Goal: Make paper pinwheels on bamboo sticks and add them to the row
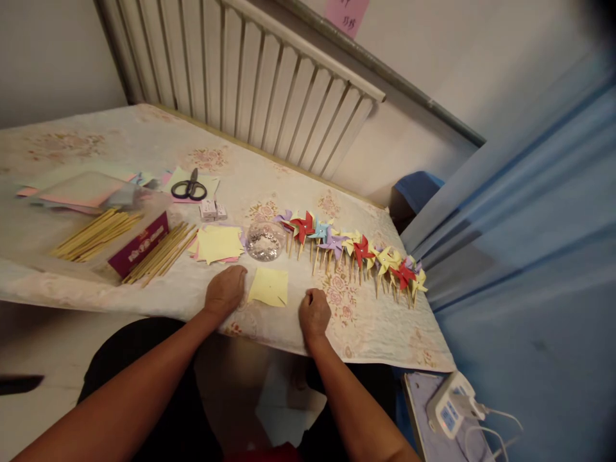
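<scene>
left hand (225, 290): palm down on the bench (144, 141), fingers loose and open, tips at the left edge of the yellow square (269, 286); holds nothing
right hand (314, 312): just right of the square, apart from it; fingers curled closed, cannot tell if anything is pinched inside
yellow square: flat between both hands, near the bench's front edge
behind it: glass bowl (264, 240) of shiny bits, paper stack (219, 244) to its left, pinwheel row (351, 247) running right
risk 1: light sheet, barely pinned; a nudge could skid it off the front edge
risk 2: a forward reach could clip the bowl and spill it
risk 3: the row's end sits near the bench corner; a bump could drop pinwheels
</scene>
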Tool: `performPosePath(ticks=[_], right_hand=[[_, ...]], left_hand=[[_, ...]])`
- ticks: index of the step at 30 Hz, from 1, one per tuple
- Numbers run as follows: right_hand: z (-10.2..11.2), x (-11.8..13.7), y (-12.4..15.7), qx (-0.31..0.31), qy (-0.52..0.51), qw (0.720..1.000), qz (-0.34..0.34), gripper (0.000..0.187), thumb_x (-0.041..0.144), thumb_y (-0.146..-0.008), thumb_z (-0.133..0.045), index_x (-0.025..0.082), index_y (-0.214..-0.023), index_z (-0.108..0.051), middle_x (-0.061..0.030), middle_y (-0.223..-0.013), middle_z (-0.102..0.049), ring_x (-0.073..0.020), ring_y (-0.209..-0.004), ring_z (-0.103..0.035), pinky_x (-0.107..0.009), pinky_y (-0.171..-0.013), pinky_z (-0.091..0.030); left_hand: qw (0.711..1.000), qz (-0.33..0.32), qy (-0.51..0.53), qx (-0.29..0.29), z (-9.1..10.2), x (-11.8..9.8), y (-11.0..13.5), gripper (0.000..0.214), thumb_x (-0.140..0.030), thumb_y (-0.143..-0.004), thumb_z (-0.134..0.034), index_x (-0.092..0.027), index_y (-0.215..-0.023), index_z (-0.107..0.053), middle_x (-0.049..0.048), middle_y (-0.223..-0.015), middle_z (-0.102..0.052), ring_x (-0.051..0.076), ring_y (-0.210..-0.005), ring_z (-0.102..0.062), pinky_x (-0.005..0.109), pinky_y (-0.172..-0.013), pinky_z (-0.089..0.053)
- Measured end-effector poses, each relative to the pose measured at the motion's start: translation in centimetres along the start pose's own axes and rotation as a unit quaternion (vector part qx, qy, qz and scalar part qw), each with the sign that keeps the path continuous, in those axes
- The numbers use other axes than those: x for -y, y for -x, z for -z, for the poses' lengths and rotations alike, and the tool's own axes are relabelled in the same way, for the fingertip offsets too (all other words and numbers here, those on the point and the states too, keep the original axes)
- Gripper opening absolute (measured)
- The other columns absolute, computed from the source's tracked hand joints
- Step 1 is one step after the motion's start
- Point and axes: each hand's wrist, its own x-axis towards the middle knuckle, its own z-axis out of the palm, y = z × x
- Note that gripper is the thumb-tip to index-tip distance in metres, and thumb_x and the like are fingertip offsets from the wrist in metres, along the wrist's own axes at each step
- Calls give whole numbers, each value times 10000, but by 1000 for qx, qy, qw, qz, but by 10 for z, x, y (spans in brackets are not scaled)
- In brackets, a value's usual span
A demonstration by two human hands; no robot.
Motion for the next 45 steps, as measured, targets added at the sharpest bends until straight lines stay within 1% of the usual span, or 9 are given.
performPosePath(ticks=[4,6,10,15,18,21,25,32,45], right_hand=[[3,1,0,3,8,1000,6,211,116,-870,-459,189,-848,-656,-54,-840,-640,-188,-770,-564,-286,-695,-372],[4,2,0,5,14,1000,9,212,119,-875,-458,183,-864,-660,-56,-852,-643,-186,-779,-566,-284,-700,-375],[5,2,1,12,24,1000,8,203,128,-879,-464,182,-872,-660,-55,-859,-644,-184,-788,-571,-282,-705,-382],[6,2,1,15,29,999,13,208,126,-876,-465,181,-874,-666,-60,-876,-656,-186,-811,-579,-281,-723,-395],[6,3,1,20,34,999,14,209,120,-874,-466,181,-877,-666,-59,-879,-652,-183,-817,-577,-277,-722,-396],[7,3,1,21,39,999,13,208,121,-875,-465,180,-879,-665,-58,-875,-647,-183,-815,-574,-277,-717,-394],[7,4,1,22,40,999,13,209,130,-880,-461,179,-875,-664,-58,-872,-646,-186,-812,-574,-281,-714,-391],[6,3,1,23,39,999,6,215,138,-879,-460,183,-888,-670,-59,-885,-655,-188,-806,-572,-285,-713,-387],[5,3,1,15,45,999,15,222,137,-881,-454,183,-885,-671,-62,-883,-658,-189,-811,-581,-285,-717,-389]], left_hand=[[999,39,15,34,3,-12,-18,446,-362,-1025,-239,-169,-1051,-640,121,-1019,-730,251,-945,-675,339,-778,-438],[998,37,21,46,3,-18,-24,461,-395,-1024,-230,-186,-1018,-641,114,-989,-732,250,-907,-678,333,-741,-426],[997,39,52,39,1,-23,-28,468,-436,-1020,-233,-201,-1006,-638,106,-964,-735,255,-891,-677,326,-717,-405],[992,36,115,44,-2,-21,-28,358,-445,-973,-386,-208,-966,-653,80,-913,-737,243,-862,-668,308,-691,-386],[989,39,135,47,-4,-21,-28,290,-407,-932,-462,-204,-1005,-657,68,-904,-738,233,-858,-665,302,-695,-389],[989,36,137,51,-5,-23,-29,266,-351,-908,-488,-207,-1053,-657,62,-933,-745,230,-879,-668,304,-710,-399],[988,31,135,64,-5,-27,-29,264,-311,-901,-472,-210,-1056,-660,67,-939,-746,241,-885,-667,316,-718,-398],[985,30,157,70,-3,-25,-29,268,-317,-910,-421,-220,-1001,-654,67,-890,-737,246,-859,-659,316,-710,-384],[985,14,155,78,-4,-21,-31,324,-350,-952,-352,-215,-967,-646,96,-965,-748,257,-925,-673,327,-768,-415]])
